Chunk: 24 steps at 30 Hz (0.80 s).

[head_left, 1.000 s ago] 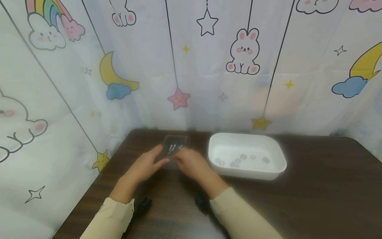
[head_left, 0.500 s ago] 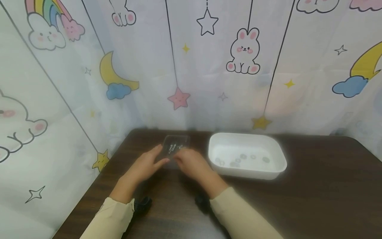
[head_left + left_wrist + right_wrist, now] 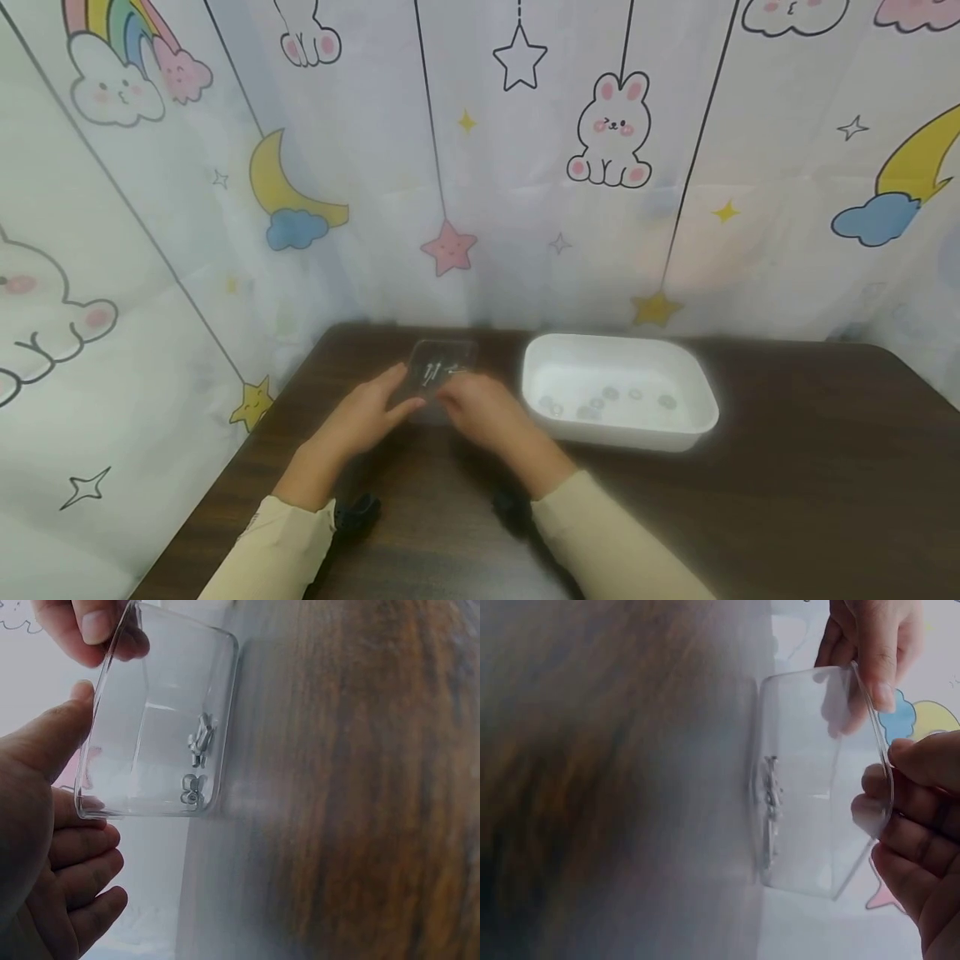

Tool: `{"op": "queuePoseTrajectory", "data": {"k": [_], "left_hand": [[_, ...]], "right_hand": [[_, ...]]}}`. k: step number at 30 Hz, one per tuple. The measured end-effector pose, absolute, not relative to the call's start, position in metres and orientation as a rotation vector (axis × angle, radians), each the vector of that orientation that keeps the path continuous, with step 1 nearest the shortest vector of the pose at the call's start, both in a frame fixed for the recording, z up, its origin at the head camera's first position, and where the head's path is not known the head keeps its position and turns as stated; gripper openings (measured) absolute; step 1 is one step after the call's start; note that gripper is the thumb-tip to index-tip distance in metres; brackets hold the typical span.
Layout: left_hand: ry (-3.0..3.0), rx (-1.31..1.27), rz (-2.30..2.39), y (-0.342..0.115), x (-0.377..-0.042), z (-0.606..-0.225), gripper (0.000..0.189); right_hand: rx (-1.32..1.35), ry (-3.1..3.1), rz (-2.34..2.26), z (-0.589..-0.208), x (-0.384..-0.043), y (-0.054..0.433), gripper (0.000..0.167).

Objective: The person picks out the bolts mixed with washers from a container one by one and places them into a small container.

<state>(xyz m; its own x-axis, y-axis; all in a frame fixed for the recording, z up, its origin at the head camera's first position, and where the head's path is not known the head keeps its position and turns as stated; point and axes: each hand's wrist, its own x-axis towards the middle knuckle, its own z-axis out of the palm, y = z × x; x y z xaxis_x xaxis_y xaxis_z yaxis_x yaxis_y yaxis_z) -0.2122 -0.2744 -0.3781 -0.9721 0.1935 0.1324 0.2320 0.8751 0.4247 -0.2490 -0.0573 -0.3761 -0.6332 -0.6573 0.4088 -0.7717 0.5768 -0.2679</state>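
Note:
A small clear plastic box [image 3: 444,343] stands on the dark table, with several shiny metal pieces [image 3: 200,741] lying on its bottom. One piece [image 3: 193,789] has two rounded wings like a wing nut; others are thin like screws. My left hand [image 3: 365,417] holds the box at its left near corner, thumb at the rim and index finger against the side wall; its other fingers hang free. At the right near side, my right hand [image 3: 482,408] pinches the rim between thumb and fingers. Its fingertips [image 3: 870,814] show through the clear wall.
A white basin [image 3: 621,437] stands to the right of the box, with several pale round rings [image 3: 611,393] spread over its floor. Behind the brown table [image 3: 810,467] hangs a patterned curtain [image 3: 525,167]. Black wrist straps [image 3: 358,515] show at the sleeves.

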Motion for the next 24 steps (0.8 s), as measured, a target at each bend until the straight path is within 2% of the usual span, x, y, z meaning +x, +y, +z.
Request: {"op": "queuePoseTrajectory", "data": {"k": [17, 24], "left_hand": [[-2.983, -0.333, -0.693, -0.27, -0.217, -0.373, 0.079], [-2.907, -0.376, -0.664, -0.267, -0.217, -0.371, 0.075]], "right_hand": [[1.085, -2.3, 0.513, -0.364, -0.255, 0.015, 0.007], [0.99, -2.224, 0.574, -0.362, -0.258, 0.059, 0.015]]}}
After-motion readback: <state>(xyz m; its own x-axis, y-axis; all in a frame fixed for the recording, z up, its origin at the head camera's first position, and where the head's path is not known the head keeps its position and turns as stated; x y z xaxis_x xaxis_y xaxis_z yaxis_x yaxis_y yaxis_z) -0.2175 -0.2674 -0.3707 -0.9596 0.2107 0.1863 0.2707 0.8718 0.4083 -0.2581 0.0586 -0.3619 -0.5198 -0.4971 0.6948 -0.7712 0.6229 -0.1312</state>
